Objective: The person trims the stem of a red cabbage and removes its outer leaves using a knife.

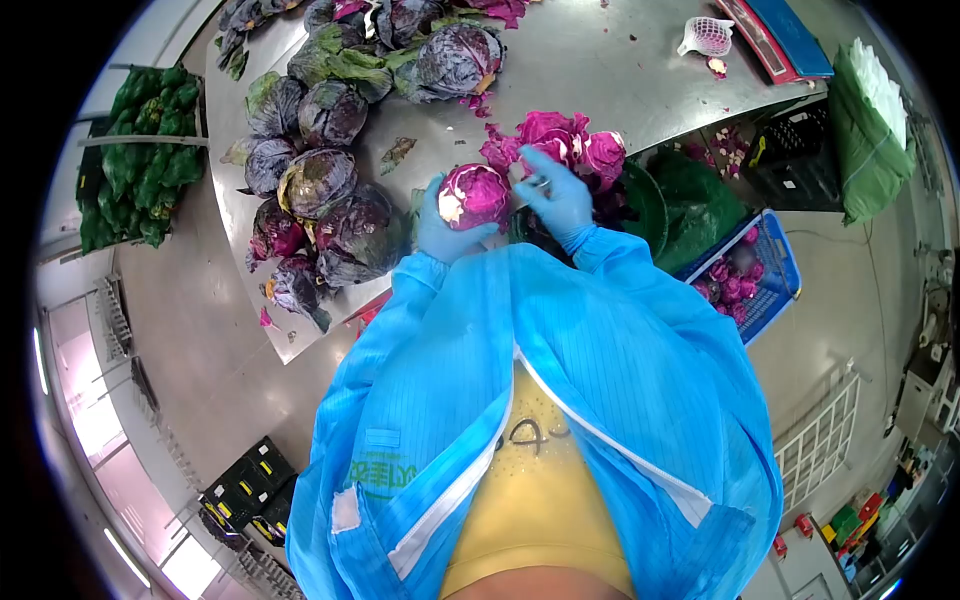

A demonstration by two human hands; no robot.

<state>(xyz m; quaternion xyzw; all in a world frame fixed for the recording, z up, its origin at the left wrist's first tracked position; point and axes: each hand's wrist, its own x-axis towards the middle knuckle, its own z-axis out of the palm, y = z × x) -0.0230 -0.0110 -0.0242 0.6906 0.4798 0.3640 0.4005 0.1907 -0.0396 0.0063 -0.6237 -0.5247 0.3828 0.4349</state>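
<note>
My left hand, in a blue glove, cups a peeled red cabbage from the left and below. The cabbage is bright magenta with a pale patch on its near left side. To its right, close to the cabbage, my gloved right hand is held with its fingers curled around something small and pale, too unclear to name. Just beyond that hand lie bright magenta cabbage leaves. Left of my hands, several unpeeled red cabbages with dark outer leaves sit grouped on the metal table.
A green bin stands against the table's edge at my right. Beyond it, a blue crate holds several peeled cabbages. White foam netting lies at the table's far right. Stacked green net sacks stand on the left.
</note>
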